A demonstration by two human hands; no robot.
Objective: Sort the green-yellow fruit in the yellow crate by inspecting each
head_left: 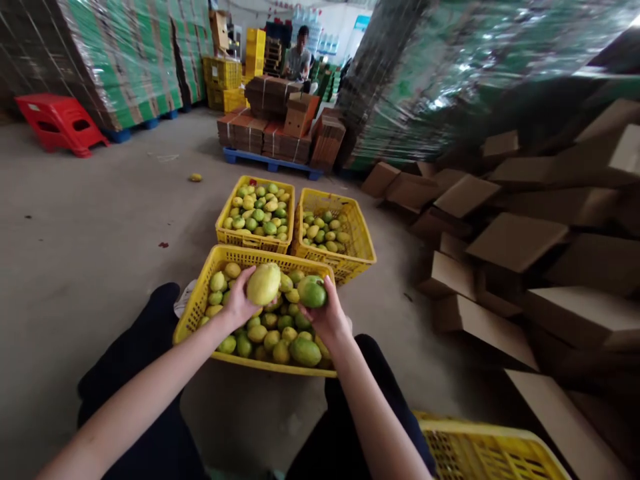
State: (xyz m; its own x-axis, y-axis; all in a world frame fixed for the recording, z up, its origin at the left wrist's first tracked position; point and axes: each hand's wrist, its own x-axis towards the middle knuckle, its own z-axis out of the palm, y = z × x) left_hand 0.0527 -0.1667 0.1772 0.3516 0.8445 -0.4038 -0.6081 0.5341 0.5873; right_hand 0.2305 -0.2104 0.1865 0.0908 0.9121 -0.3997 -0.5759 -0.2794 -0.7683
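My left hand is closed around a large pale yellow, lemon-like fruit, held over the near yellow crate. In my right hand is a rounder green fruit, gripped with the thumb along its right side. The two fruits are apart, at about the same height. Below them, the crate holds many loose yellow and green fruits, among them a big green one by the near wall. My forearms hide part of the crate's rim.
Two more yellow crates of fruit, left and right, stand beyond. Another yellow crate is at lower right. Cardboard boxes pile up rightward. A red stool, a loose fruit and a loaded blue pallet lie farther off; a person is behind.
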